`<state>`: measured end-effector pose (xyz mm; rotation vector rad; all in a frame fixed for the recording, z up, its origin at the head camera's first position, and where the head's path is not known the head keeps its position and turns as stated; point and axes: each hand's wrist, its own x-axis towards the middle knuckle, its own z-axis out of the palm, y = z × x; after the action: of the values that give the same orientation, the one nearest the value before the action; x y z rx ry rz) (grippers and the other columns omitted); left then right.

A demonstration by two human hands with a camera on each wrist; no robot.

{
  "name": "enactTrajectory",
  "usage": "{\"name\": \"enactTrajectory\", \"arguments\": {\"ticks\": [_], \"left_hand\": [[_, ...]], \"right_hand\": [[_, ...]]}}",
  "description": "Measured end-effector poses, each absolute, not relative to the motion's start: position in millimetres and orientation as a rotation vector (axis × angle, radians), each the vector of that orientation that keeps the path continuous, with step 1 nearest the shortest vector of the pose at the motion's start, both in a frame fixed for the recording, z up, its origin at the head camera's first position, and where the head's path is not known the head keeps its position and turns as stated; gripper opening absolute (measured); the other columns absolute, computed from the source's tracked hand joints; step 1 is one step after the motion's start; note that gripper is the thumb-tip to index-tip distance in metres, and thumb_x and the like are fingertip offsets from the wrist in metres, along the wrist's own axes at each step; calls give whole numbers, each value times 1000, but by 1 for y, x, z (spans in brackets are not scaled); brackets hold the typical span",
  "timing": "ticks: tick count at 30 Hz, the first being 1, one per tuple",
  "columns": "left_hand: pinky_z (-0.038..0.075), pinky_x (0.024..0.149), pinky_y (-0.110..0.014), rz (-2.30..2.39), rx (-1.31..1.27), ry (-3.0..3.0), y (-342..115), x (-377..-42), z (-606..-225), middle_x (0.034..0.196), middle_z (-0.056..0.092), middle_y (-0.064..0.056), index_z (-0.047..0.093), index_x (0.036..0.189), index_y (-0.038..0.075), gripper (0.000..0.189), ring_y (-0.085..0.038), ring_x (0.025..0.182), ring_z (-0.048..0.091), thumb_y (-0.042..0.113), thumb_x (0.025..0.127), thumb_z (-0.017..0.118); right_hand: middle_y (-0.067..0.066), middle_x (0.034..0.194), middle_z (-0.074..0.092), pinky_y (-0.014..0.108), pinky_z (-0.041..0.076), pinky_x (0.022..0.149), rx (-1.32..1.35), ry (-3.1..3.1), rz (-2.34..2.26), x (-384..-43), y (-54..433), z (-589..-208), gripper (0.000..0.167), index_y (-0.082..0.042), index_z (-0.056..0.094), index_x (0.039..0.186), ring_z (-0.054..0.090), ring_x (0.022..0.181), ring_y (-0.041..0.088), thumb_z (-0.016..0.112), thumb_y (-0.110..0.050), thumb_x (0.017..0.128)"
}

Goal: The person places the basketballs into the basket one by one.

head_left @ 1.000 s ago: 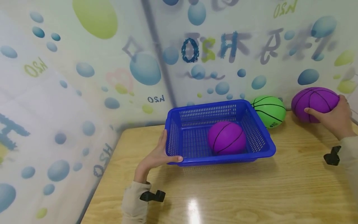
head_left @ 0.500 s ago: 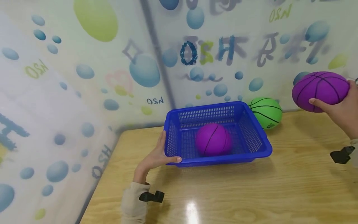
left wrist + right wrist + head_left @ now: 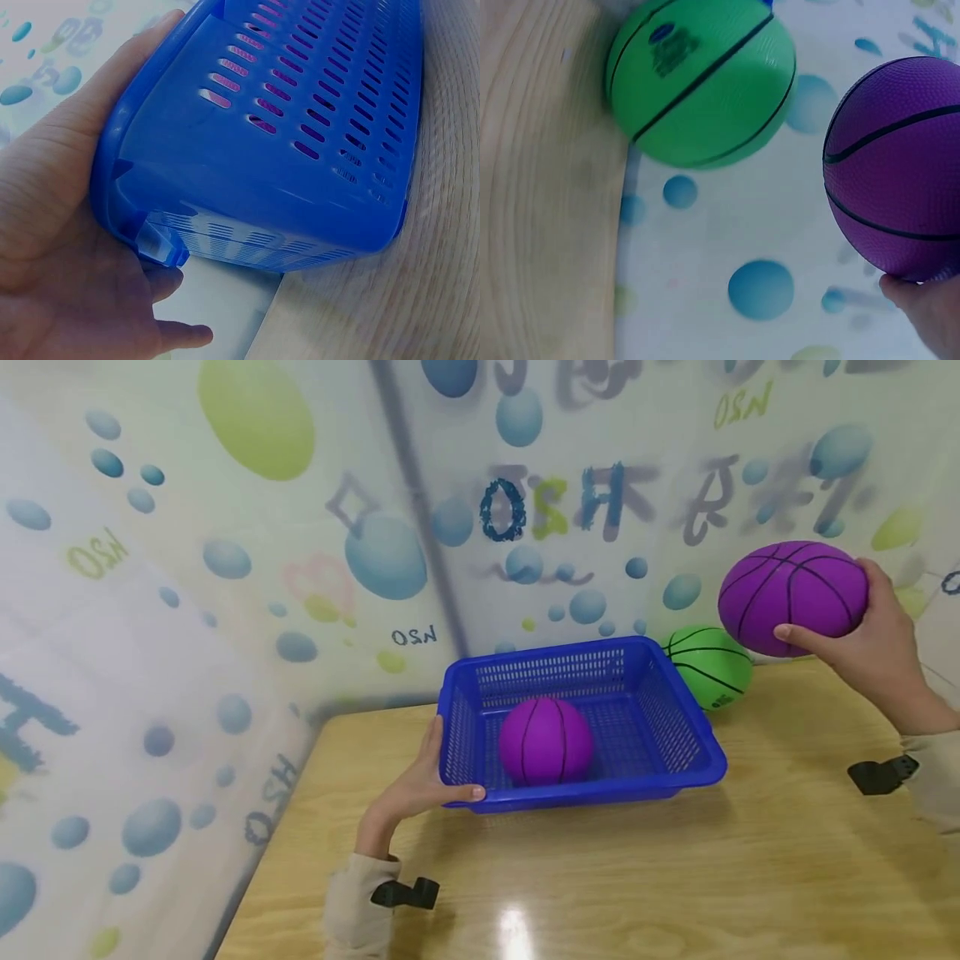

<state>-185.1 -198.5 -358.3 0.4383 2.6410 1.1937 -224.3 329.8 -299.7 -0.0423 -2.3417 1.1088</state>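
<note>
A blue plastic basket (image 3: 585, 794) with slotted walls stands on the table. My left hand (image 3: 412, 785) grips its left front corner, thumb over the front rim and fingers along the left side; the left wrist view shows the hand (image 3: 67, 202) at the rim. Inside the basket, toward the left, lies a purple basketball (image 3: 546, 742). My right hand (image 3: 877, 643) holds a second purple basketball (image 3: 793, 598) up above the table, right of the basket. Behind and below that ball, a green basketball (image 3: 708, 667) rests beside the basket's right side.
The wooden table (image 3: 600, 877) meets a curtain (image 3: 315, 527) printed with blue and green dots along its back and left edges. Black wrist mounts (image 3: 405, 893) sit on both sleeves.
My right hand has lifted its purple basketball off the table and carried it left toward the green one. The ball in the basket has rolled left. My left hand keeps its grip.
</note>
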Motion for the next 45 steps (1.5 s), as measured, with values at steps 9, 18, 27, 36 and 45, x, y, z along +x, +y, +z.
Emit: {"name": "enactTrajectory", "arguments": {"ticks": [9, 18, 27, 36, 45], "left_hand": [[12, 107, -54, 1208, 435, 2628, -199, -184, -359, 153, -15, -5, -15, 148, 19, 128, -26, 139, -5, 47, 67, 80], [16, 106, -54, 1261, 465, 2631, -198, -184, -359, 154, -9, -6, -12, 149, 19, 129, -28, 138, 3, 45, 65, 82], [17, 106, -53, 1281, 465, 2641, -202, -185, -359, 154, -7, -5, -12, 149, 21, 129, -26, 138, 4, 45, 64, 82], [14, 107, -51, 1251, 433, 2625, -201, -185, -359, 154, -11, -5, -15, 148, 20, 130, -24, 139, -1, 48, 65, 81], [14, 107, -51, 1228, 435, 2622, -202, -186, -358, 154, -13, -5, -16, 148, 19, 131, -24, 139, -3, 50, 65, 80]], "right_hand": [[17, 145, 29, 60, 38, 89, 165, -2386, 1197, -224, 284, -293, 95, -35, 15, 147, 35, 123, 45, 77, -22, 76], [22, 145, 28, 68, 37, 81, 289, -2401, 1222, -233, 242, -298, 100, -20, 12, 150, 37, 119, 51, 78, -25, 75], [28, 134, 38, 63, 42, 79, 405, -2516, 1187, -248, 207, -308, 101, -8, 20, 147, 46, 110, 48, 81, -33, 71], [26, 128, 40, 59, 46, 77, 437, -2631, 1162, -251, 188, -319, 96, 1, 24, 140, 50, 105, 44, 77, -43, 73], [32, 127, 39, 53, 46, 84, 416, -2762, 1341, -254, 185, -326, 89, 8, 17, 140, 51, 107, 43, 63, -45, 85]]}}
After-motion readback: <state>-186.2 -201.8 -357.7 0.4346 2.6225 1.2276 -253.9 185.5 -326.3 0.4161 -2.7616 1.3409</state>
